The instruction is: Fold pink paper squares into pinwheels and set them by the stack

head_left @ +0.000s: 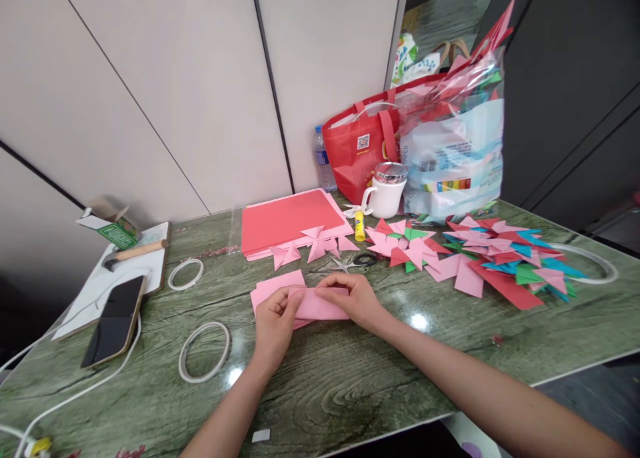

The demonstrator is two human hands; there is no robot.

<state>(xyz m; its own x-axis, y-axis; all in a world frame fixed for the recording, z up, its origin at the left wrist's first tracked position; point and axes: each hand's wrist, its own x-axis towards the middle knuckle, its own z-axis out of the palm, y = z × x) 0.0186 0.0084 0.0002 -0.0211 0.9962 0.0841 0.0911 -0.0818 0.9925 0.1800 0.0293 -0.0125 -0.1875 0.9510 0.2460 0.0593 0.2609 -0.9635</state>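
Note:
A pink paper sheet lies folded into a strip on a small stack of pink sheets on the green table. My left hand pinches the strip's left end with thumb and fingers closed on it. My right hand presses and grips its upper right edge, fingers curled over the fold. Both hands touch the same piece.
Red paper stack with pink folded pinwheels behind. Scissors, a yellow glue stick, a white mug, a red bag and a plastic bag. Coloured folded pieces at right. Tape rings, phone at left.

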